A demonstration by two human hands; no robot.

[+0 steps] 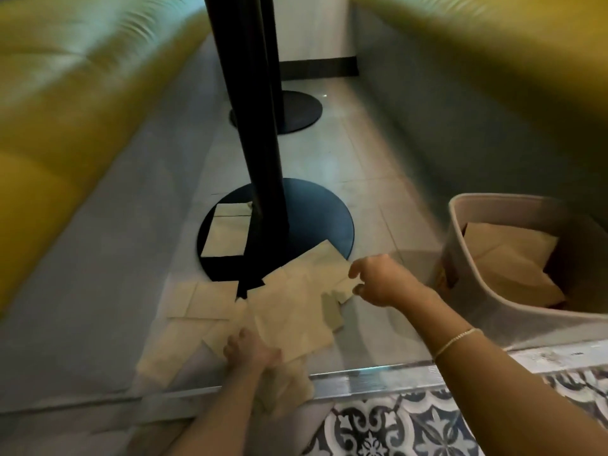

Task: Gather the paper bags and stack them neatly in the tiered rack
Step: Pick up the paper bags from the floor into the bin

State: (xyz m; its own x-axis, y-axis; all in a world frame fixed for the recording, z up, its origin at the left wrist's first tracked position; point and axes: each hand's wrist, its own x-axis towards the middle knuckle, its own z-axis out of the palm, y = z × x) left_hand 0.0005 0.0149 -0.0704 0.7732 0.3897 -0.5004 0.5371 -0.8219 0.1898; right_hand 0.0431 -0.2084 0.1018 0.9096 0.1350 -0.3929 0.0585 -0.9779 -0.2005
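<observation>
We see the right hand pinching the edge of the scattered flat tan paper bags on the grey floor; the left hand grips bags nearer us. The grey plastic bin at right holds more tan bags. One bag lies on the black round table base.

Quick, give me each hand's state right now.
Left hand: grips a bunch of paper bags on the floor.
Right hand: fingers curled at the edge of the bags; whether the grip has closed cannot be told.
</observation>
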